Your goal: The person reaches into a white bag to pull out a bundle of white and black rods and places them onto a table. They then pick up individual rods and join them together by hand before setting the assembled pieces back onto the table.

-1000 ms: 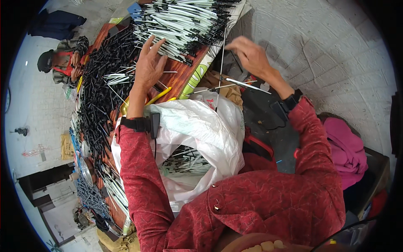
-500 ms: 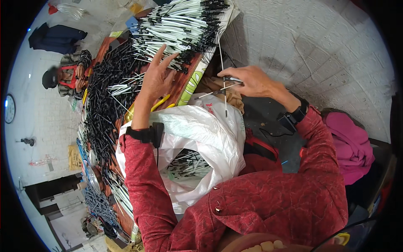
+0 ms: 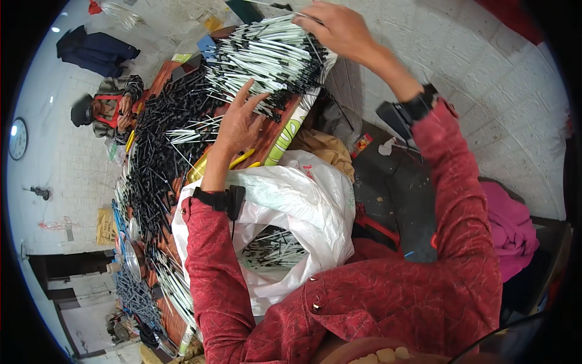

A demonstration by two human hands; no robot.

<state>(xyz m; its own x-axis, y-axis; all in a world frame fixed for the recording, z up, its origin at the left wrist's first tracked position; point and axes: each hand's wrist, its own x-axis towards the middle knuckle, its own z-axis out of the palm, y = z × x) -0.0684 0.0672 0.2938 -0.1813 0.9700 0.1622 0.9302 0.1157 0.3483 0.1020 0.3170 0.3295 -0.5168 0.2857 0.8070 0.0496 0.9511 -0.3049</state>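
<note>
At the far end of the table, my right hand (image 3: 342,30) is closed in a pinch at the edge of a big pile of white sticks with black ends (image 3: 267,51). A thin pale stick with a black part (image 3: 280,6) reaches left from its fingertips. My left hand (image 3: 237,126) is open, fingers spread, over the table just on the near side of that pile; nothing shows in it. Close below lie a yellow-handled tool (image 3: 242,158) and a small bunch of white sticks (image 3: 189,134). An open white woven sack (image 3: 321,194) in front of me holds more such sticks (image 3: 276,247).
A heap of small black parts (image 3: 151,145) covers the table's left side, with grey parts (image 3: 138,297) nearer. Another person (image 3: 109,108) works at the far left. Brown paper (image 3: 324,151) lies beyond the sack; pink cloth (image 3: 509,224) is at my right.
My right hand has moved away from me and up to the far pile from above the sack's far side. My left hand stays spread, shifting slightly in view.
</note>
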